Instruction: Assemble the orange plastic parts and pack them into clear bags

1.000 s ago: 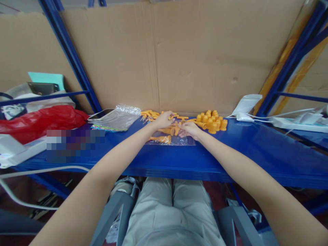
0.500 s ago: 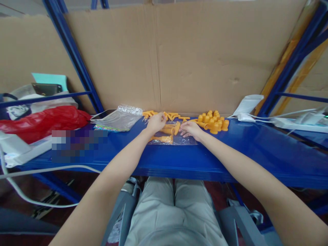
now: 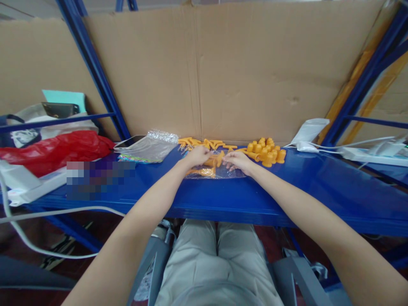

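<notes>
A clear plastic bag (image 3: pixel 234 173) lies flat on the blue shelf, with orange plastic pieces (image 3: pixel 200 171) in or under its film. My left hand (image 3: pixel 199 156) is over the bag's far left part, fingers closed; what they hold is hidden. At the bag's right side, my right hand (image 3: pixel 238 162) pinches the film beside an upright orange piece (image 3: pixel 219 158). Behind my hands is a row of small orange handle-like parts (image 3: pixel 215 143). To the right of my right hand stand several orange cup-shaped parts (image 3: pixel 267 152).
A stack of clear bags (image 3: pixel 156 146) with colourful contents lies on the left. Further left are a red plastic bag (image 3: pixel 63 151) and a white power strip (image 3: pixel 38 187). Cardboard (image 3: pixel 255 72) closes off the back. A white plug (image 3: pixel 307 144) with cables is at the back right.
My left hand has lowered slightly toward the bag and the orange pieces. My right hand has shifted a little left.
</notes>
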